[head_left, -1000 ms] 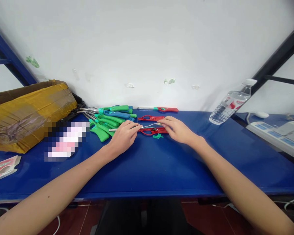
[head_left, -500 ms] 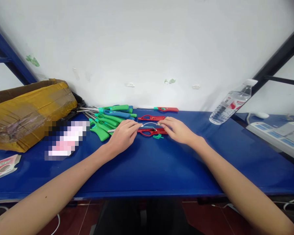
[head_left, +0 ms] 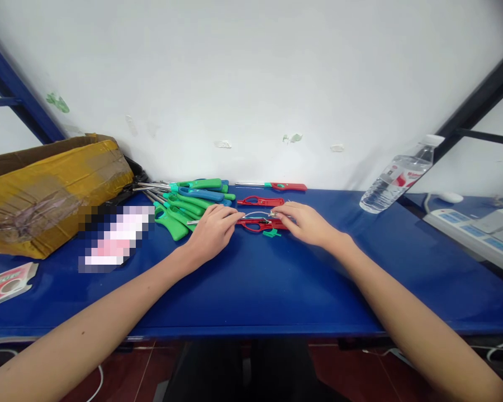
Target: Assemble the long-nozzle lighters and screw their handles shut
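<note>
My left hand (head_left: 212, 231) is closed in a pinch on a metal lighter tube (head_left: 191, 223), whose far end sticks out to the left. A thin whitish flexible tube (head_left: 255, 212) bows across the gap between my hands. At its other end my right hand (head_left: 305, 223) pinches a small fitting (head_left: 273, 214), too small to make out fully. Just below lies an opened red lighter shell (head_left: 254, 226), partly hidden by my right fingers. Behind it rests another red shell half (head_left: 262, 201). A small green plastic piece (head_left: 271, 233) lies in front.
Several green and blue gas lighters (head_left: 188, 204) are heaped on the left, beside a taped cardboard box (head_left: 58, 195). A red lighter (head_left: 291, 186) lies by the wall. On the right stand a water bottle (head_left: 396, 176) and a white device (head_left: 478, 231). The blue table (head_left: 251, 290) has a front edge.
Both hands keep their grips almost unmoved. The bowed tube and the right-hand fitting sit slightly closer to the red shell. The whole view has shifted a little.
</note>
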Tool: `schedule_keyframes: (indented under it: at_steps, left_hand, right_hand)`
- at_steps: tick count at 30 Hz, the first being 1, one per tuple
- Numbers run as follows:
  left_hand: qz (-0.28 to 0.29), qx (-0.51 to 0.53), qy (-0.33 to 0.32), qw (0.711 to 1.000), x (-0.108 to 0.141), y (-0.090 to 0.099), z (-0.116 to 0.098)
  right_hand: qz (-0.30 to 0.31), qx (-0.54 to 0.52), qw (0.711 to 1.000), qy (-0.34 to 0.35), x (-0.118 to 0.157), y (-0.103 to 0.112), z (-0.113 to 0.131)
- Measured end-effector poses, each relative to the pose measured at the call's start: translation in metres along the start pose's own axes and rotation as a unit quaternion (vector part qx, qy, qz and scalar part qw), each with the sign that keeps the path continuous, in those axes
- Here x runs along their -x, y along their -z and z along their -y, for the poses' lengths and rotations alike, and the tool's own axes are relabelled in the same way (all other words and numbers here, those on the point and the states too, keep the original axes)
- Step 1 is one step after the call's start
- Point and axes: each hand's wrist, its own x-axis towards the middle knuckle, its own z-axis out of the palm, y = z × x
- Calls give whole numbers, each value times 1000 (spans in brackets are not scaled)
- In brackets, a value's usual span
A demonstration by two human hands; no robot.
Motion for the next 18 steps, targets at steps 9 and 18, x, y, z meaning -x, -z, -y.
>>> schedule_keyframes:
  at_steps: [9, 18]
  left_hand:
    - [28, 0, 2, 1000, 1, -2, 0]
    - [61, 4, 14, 998, 2, -2, 2]
  right_hand:
    - [33, -4, 999, -2, -1, 0, 0]
    - [32, -6, 999, 6, -1, 0, 1]
